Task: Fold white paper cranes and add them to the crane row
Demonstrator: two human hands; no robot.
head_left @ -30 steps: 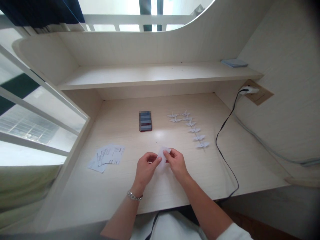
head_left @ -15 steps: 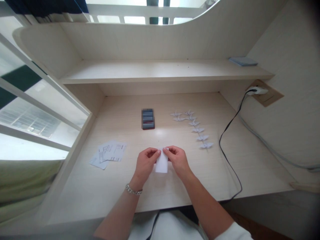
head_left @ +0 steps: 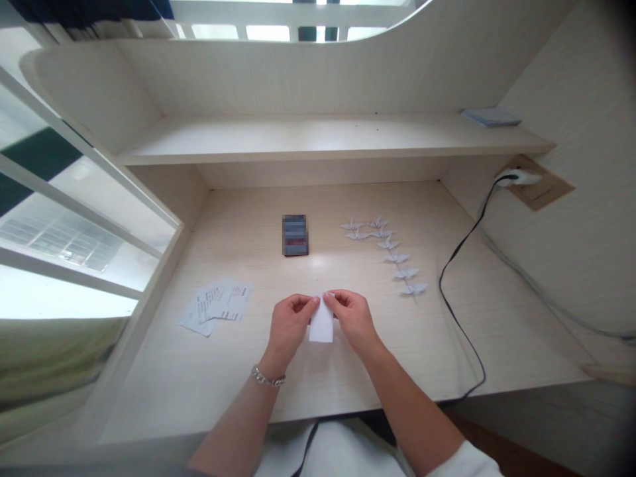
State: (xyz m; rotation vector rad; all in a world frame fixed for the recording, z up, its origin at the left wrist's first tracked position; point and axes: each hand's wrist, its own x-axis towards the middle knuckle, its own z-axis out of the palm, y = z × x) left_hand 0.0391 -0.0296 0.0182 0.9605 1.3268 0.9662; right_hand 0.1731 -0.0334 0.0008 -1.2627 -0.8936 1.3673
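Two thumbs meet at the far end of one white paper strip (head_left: 321, 327), our left grip (head_left: 293, 319) and right grip (head_left: 352, 314) both pinching it there. We hold it just above or on the surface (head_left: 213, 384); we cannot tell which. Its long axis runs toward our body, with the square free end pointing at us. Beyond the grip lies a dark rectangular item (head_left: 295, 235), its face blurred; beyond and right, folded paper birds (head_left: 396, 258); left, overlapping printed slips (head_left: 226, 301); farther right, a black cable (head_left: 447, 298).

Pale desk (head_left: 238, 371), shelf (head_left: 278, 136) above, perhaps bright window (head_left: 268, 32) behind
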